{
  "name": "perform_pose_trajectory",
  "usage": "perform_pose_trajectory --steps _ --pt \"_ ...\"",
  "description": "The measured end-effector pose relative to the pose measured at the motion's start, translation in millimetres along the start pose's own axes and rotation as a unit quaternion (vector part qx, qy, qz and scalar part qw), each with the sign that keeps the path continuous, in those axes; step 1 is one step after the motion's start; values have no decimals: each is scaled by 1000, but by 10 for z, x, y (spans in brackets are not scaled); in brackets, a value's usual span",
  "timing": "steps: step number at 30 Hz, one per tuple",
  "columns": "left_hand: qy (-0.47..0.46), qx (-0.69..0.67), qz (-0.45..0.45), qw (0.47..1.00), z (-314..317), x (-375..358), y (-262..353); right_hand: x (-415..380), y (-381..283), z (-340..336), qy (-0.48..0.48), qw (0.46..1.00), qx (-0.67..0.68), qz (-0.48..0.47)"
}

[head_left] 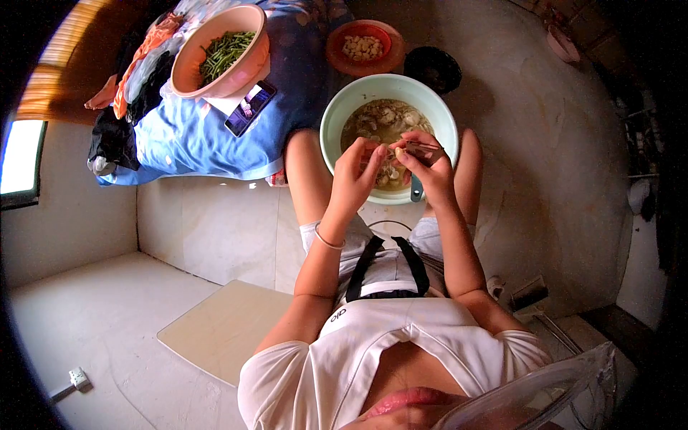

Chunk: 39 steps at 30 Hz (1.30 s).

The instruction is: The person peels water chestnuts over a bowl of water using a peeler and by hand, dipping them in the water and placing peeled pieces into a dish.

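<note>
A pale green basin (332, 136) stands between my knees with murky water and many pale, lumpy pieces (387, 115) in it. Above it, my left hand (356, 166) and my right hand (430, 166) come together at the fingertips, pinching a small pale piece (392, 152). A thin dark tool (424, 146) lies across the fingers of my right hand; its kind does not show clearly. Just under that hand, a dark handle with a hole (416, 189) overlaps the basin's near rim.
Beyond the basin, a red bowl (393, 47) of pale pieces and a black bowl (433, 69) sit on the floor. On the blue bedding (193, 147) are a pink basin (188, 77) of green beans (228, 54), a phone (250, 108) and clothes (136, 89).
</note>
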<state>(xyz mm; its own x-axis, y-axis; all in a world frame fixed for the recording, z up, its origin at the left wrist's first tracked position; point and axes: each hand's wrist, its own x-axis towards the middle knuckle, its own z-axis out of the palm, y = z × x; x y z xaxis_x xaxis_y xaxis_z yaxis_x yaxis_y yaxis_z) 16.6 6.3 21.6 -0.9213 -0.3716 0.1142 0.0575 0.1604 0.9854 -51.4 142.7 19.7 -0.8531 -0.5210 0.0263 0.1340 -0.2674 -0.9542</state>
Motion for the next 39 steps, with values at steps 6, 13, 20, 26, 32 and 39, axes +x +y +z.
perform_pose_trajectory --steps 6,13,20,26,32,39 --pt "14 -90 -12 996 0 -16 12 -27 -22 33 -8 999 1 35" --pt "-30 -106 -6 994 -43 -40 26 -45 -11 15 -6 999 -35 14" --pt "-38 54 66 996 -41 -57 138 -40 44 28 -8 988 -146 -59" --pt "-26 62 48 997 -65 -64 230 -19 -28 66 -25 932 -296 -208" --pt "-9 54 52 997 -38 -78 193 -30 -35 51 -36 894 -383 -231" --pt "-2 85 80 993 -29 -66 129 -25 7 34 -53 868 -420 -260"
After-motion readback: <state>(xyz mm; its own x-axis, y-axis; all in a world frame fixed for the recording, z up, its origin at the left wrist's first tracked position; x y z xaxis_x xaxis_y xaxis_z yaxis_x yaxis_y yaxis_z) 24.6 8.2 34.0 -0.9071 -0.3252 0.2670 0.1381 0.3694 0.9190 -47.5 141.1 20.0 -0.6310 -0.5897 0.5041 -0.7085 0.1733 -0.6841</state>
